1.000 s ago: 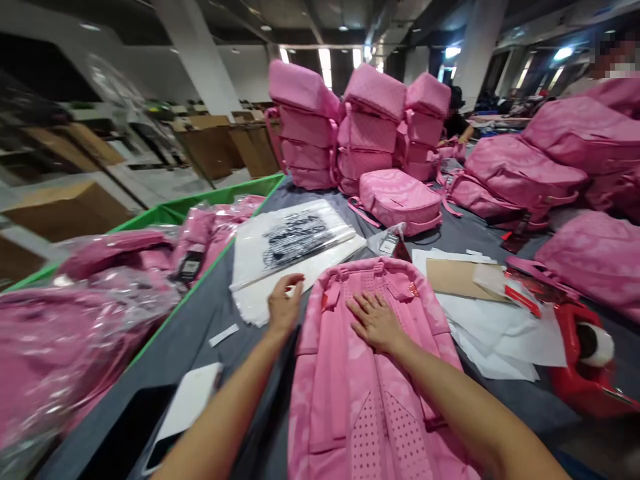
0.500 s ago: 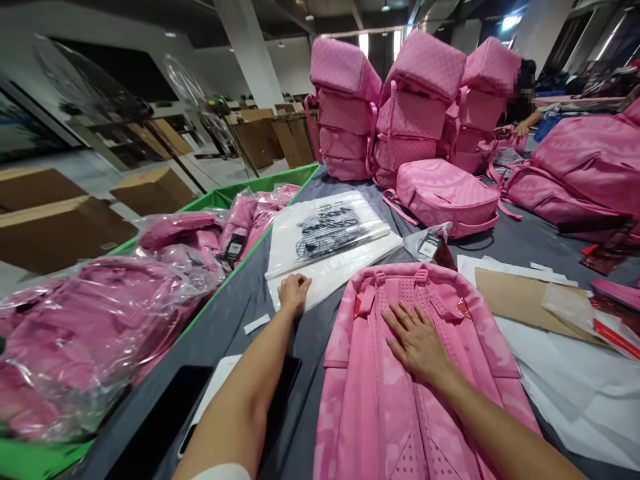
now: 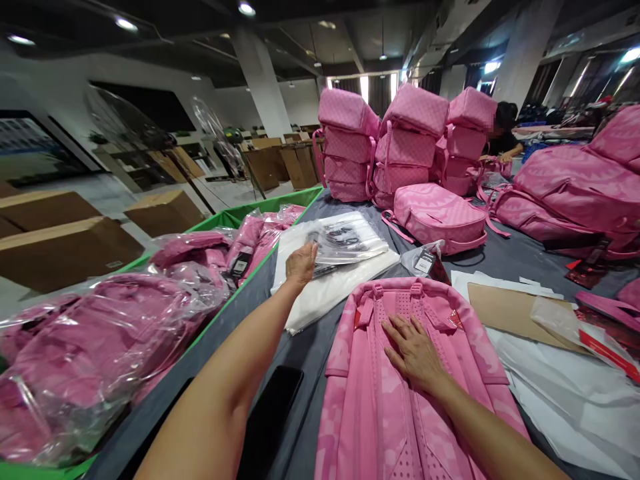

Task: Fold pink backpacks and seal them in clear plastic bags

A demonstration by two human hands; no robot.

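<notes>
A pink camouflage backpack (image 3: 350,400) lies in front of me with its padded, perforated back panel and straps facing up. My right hand (image 3: 414,352) rests flat on the panel, fingers spread. Further off, a stack of whitish plastic bags (image 3: 320,300) lies on the dark table cover. My left hand (image 3: 301,263) pinches the near-left edge of the top printed plastic bag (image 3: 353,237), which is lifted and crumpled. Its fingertips are partly hidden. Just beyond the backpack is a tag in clear plastic (image 3: 425,261).
A green-edged bin (image 3: 220,217) of plastic-wrapped pink backpacks (image 3: 115,333) stands left. A black phone (image 3: 273,417) lies under my left arm. Cardboard and white sheets (image 3: 525,313) lie right. Pink bags are stacked (image 3: 350,143) at the back. A person (image 3: 505,137) works far right.
My left hand has moved forward along the bags, and the top printed bag's edge has folded up with it. My right hand stays on the backpack. The view has tilted upward.
</notes>
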